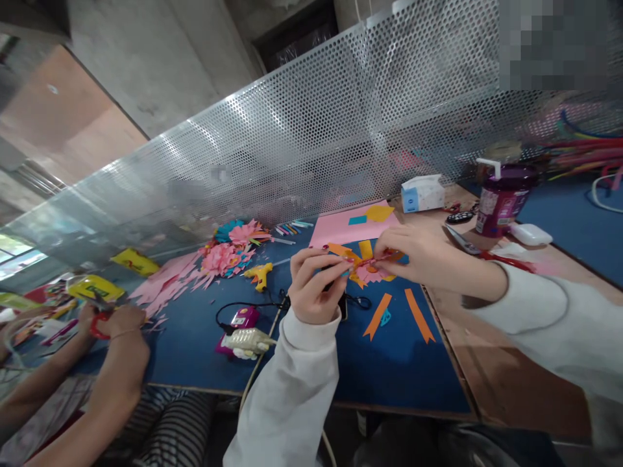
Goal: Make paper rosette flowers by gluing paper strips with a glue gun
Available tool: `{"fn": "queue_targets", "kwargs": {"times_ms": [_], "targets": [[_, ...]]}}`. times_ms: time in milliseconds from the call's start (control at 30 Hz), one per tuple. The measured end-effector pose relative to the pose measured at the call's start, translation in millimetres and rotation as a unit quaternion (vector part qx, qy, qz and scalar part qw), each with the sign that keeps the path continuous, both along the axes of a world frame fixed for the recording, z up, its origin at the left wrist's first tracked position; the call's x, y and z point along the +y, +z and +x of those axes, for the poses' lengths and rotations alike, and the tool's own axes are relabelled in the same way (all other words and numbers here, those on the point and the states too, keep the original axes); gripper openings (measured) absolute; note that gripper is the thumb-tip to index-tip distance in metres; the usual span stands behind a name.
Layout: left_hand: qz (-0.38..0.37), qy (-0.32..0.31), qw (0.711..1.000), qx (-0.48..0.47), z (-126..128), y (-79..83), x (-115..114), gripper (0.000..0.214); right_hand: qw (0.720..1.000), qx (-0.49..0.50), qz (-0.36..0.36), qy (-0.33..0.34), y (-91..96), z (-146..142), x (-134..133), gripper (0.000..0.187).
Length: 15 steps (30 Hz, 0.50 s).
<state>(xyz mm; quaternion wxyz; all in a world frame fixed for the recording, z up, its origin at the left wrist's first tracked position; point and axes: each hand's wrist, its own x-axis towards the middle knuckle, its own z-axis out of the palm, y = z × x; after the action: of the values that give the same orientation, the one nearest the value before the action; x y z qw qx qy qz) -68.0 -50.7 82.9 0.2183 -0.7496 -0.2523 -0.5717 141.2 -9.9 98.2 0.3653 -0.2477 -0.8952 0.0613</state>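
My left hand [315,285] and my right hand [417,254] meet above the blue table mat [302,350]. Between them is a small pink and orange paper flower [370,267]. Each hand pinches it from its own side, left fingertips at its left edge, right fingertips on top. Both arms wear white sleeves. Two loose orange paper strips [378,315] lie on the mat just below the flower. A pink paper sheet [346,231] with cut shapes lies behind the hands.
A yellow glue gun [259,275] and finished paper flowers [228,251] lie left of centre. A purple pump bottle [500,198], tissue box [422,192] and scissors [462,241] stand at the right. Another person's hands [117,324] hold red scissors at the left. A perforated metal screen [311,143] backs the table.
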Motion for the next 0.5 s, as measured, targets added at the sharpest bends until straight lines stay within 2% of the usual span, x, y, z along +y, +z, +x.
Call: {"fn": "queue_targets", "kwargs": {"times_ms": [100,167,333,500], "targets": [[-0.038,-0.028,0.998,-0.039,1.1,-3.5,7.5,0.022,0.99,-0.052,-0.124,-0.028,-8.8,2.6,12.2,0.007],[-0.077,-0.04,0.994,-0.061,2.7,-7.0,12.4,0.021,0.981,-0.092,-0.17,-0.033,-14.2,6.5,20.5,0.007],[-0.212,-0.021,0.976,-0.054,8.0,-23.5,25.9,0.029,0.963,-0.205,-0.167,-0.053,-19.0,21.7,37.4,0.007],[-0.36,-0.02,0.933,0.021,14.2,-44.3,37.8,0.027,0.951,-0.226,-0.197,-0.079,-19.7,35.2,56.9,0.015]]}}
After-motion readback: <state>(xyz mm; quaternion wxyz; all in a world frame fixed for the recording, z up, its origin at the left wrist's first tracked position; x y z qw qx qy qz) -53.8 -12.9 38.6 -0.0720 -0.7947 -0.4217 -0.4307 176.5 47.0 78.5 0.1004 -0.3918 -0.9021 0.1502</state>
